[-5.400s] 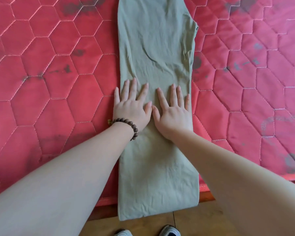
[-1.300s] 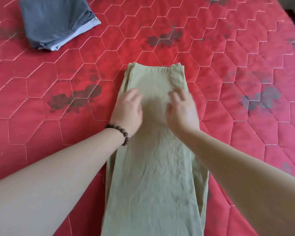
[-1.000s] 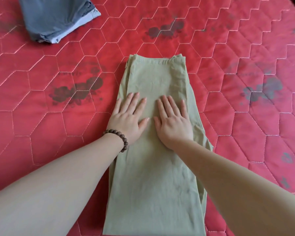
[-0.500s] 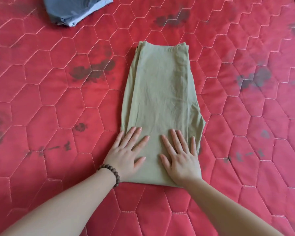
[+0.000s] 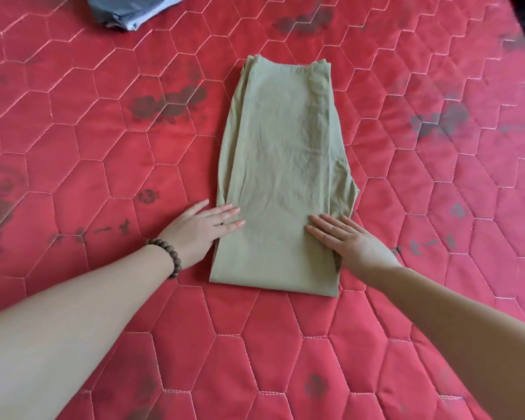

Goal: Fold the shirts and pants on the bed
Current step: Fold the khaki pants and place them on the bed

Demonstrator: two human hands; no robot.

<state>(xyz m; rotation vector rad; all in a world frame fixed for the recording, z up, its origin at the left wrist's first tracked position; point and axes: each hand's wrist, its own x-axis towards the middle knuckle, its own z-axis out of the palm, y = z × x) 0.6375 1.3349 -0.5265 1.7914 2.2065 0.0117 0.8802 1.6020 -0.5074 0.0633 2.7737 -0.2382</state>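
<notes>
1. On the red quilted bed (image 5: 82, 165), near its middle: one pair of olive-green pants (image 5: 282, 177), folded into a long, narrow panel. The closed fold edge lies nearest the person; the stacked ends lie at the far side.
2. Handling, as judged: light, soft, thin woven cloth with no stiffness. It should drape and sag wherever it is lifted unsupported. The layers look free to slide over one another, so an uneven lift could skew the stack.
3. Where to take hold, as judged: the two near corners at the closed fold, one per hand, pinching through all layers, then carrying them toward the far end. The far end is the alternative hold, though its layers sit loose there.
4. Appearance: plain, unpatterned, faintly creased across the middle. The left edge shows several layers slightly offset. The right side bulges outward around mid-length, where an under layer sticks out.
5. Left hand (image 5: 199, 230): flat, fingers straight, grasping nothing. The fingertips lie over the left edge of the pants; the palm is on the bed. A beaded bracelet (image 5: 167, 257) sits on the wrist.
6. Right hand (image 5: 349, 241): flat, fingers spread, grasping nothing, pressing the near right portion of the pants.
7. Also present: a folded blue-grey garment (image 5: 128, 9) at the far left of the bed, well apart from the pants and partly out of view.
</notes>
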